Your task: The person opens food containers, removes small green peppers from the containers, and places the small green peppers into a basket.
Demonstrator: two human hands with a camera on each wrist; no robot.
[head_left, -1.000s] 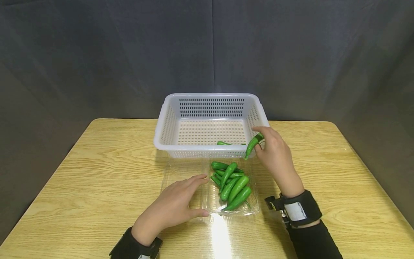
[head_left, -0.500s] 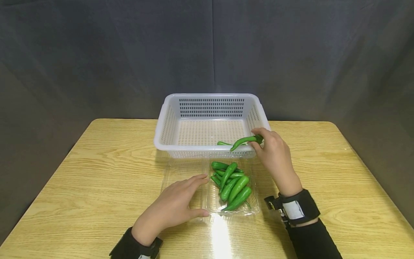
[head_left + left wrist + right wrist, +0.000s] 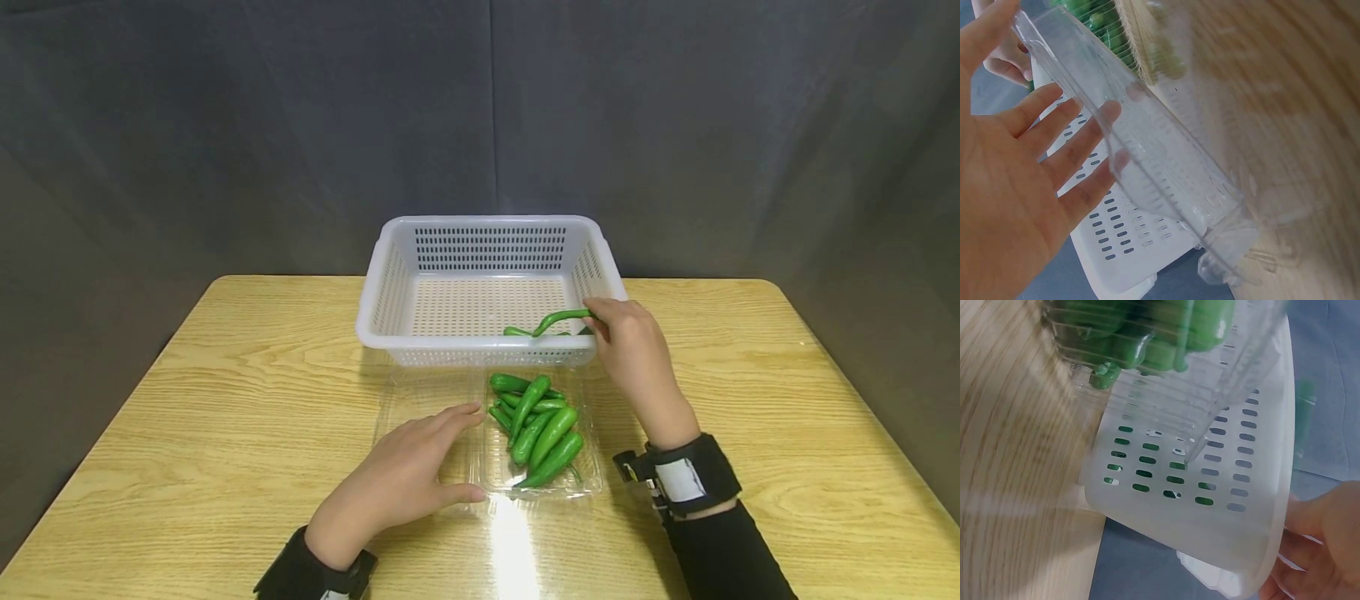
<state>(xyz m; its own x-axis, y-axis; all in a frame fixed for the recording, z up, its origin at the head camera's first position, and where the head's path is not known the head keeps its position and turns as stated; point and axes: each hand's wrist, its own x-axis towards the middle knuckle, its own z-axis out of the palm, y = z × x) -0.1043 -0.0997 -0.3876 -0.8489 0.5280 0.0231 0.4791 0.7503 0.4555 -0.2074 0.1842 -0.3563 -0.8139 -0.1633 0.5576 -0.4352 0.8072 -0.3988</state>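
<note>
My right hand (image 3: 637, 342) pinches a green chili pepper (image 3: 562, 318) by one end, over the near right corner of the white basket (image 3: 375, 333). The pepper's other end points left across the inside of the basket. In the right wrist view, fingers (image 3: 1304, 550) show beside the basket rim. My left hand (image 3: 408, 467) lies spread over the left half of a clear plastic clamshell box (image 3: 427, 383); in the left wrist view its fingers (image 3: 1085, 144) reach across the clear rim. Several green chili peppers (image 3: 551, 433) lie heaped in the box's right half.
More green peppers (image 3: 517, 332) lie inside the basket along its near wall, partly hidden by the rim. The basket stands near the back of the wooden table (image 3: 225, 400), directly behind the clamshell box. A dark grey curtain (image 3: 300, 125) hangs behind.
The held chili pepper has swung from hanging downward to lying nearly level, pointing left over the basket. My right hand has shifted slightly to the left. The left hand has stayed still.
</note>
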